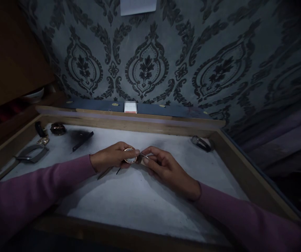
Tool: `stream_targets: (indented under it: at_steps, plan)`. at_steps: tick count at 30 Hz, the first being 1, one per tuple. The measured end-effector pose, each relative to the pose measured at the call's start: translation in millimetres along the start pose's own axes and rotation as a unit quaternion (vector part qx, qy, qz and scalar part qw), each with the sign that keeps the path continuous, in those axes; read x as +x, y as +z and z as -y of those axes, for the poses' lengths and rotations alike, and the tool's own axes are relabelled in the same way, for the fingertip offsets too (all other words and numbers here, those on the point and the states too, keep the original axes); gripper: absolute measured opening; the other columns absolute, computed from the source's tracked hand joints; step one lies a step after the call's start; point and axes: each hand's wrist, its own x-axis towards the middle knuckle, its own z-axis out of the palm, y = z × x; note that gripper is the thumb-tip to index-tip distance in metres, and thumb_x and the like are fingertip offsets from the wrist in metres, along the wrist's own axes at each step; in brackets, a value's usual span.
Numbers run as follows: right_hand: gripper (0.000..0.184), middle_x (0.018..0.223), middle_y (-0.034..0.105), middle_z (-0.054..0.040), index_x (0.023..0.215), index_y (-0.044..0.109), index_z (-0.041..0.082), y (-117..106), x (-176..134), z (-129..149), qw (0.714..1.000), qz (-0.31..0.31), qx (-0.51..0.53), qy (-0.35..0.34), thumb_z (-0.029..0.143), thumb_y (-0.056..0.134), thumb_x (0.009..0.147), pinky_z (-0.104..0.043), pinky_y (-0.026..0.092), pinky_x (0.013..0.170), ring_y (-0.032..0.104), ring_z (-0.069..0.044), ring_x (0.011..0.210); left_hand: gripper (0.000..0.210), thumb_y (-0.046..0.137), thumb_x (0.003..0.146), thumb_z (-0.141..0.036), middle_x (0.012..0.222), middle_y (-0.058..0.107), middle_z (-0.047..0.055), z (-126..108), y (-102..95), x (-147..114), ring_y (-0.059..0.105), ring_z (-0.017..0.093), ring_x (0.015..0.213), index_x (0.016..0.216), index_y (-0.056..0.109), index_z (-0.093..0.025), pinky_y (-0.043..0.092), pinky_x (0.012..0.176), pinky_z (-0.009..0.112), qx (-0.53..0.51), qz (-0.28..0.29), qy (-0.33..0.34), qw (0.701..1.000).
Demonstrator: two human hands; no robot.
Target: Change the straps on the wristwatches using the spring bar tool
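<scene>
A round watch case [130,155] with a gold-coloured rim is held between the thumb and fingers of my left hand [115,155]. My right hand [163,168] is close beside it, thumb and forefinger pinched on a thin, shiny metal piece [144,155] that reaches toward the watch's edge. Whether this piece is a pin or a small tool is too small to tell. Below my left hand, a narrow brownish strip [104,173] and a short dark stick-like thing [118,170] show, partly hidden.
A shallow wooden tray with a white bottom [129,210] lies under both hands. At its left are a grey strap loop [33,153], a dark wristwatch [58,128] and a gold watch [43,140]. A black strap [83,141] lies behind my left hand. Another wristwatch [202,142] rests far right.
</scene>
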Motion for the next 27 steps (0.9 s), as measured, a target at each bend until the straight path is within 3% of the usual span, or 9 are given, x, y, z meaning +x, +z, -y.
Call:
stream_targets:
  at_steps: [7, 14, 18, 27]
  plan:
    - [0.026, 0.053, 0.046, 0.0081, 0.098, 0.055, 0.018, -0.5, 0.0, 0.4, 1.000, 0.008, -0.001, -0.015, 0.041, 0.057, 0.088, -0.018, 0.021, 0.037, 0.030, -0.006, 0.041, 0.038, 0.065, 0.077, -0.048, 0.060, 0.042, -0.005, -0.4, -0.9, 0.0, 0.033, 0.006, 0.052, 0.063, 0.050, -0.016, 0.027, 0.046, 0.016, 0.020, 0.003, -0.002, 1.000]
    - [0.028, 0.052, 0.048, 0.0083, 0.104, 0.056, 0.016, -0.9, -0.1, 1.8, 1.000, -0.003, -0.012, -0.024, 0.039, 0.057, 0.088, -0.019, 0.022, 0.038, 0.029, -0.006, 0.040, 0.046, 0.068, 0.071, -0.057, 0.062, 0.040, -0.005, 4.4, -3.1, 2.5, 0.031, 0.006, 0.054, 0.065, 0.049, -0.016, 0.027, 0.047, 0.017, 0.024, 0.021, 0.008, 0.999]
    - [0.025, 0.051, 0.044, 0.0087, 0.100, 0.059, 0.017, 0.2, -1.1, 3.0, 0.999, -0.010, -0.009, -0.032, 0.038, 0.058, 0.088, -0.020, 0.022, 0.039, 0.029, -0.007, 0.040, 0.043, 0.063, 0.077, -0.056, 0.065, 0.039, -0.005, 7.6, -4.6, 2.5, 0.030, 0.007, 0.056, 0.067, 0.048, -0.017, 0.028, 0.049, 0.017, 0.011, 0.022, 0.026, 0.999]
    - [0.023, 0.055, 0.048, 0.0066, 0.094, 0.058, 0.017, 0.2, -0.5, 0.0, 0.998, -0.014, -0.026, -0.046, 0.039, 0.058, 0.088, -0.021, 0.025, 0.042, 0.036, -0.007, 0.045, 0.047, 0.063, 0.075, -0.061, 0.064, 0.040, -0.005, 6.4, -3.8, 2.8, 0.032, 0.007, 0.056, 0.068, 0.049, -0.016, 0.029, 0.049, 0.017, 0.016, 0.017, 0.024, 0.999]
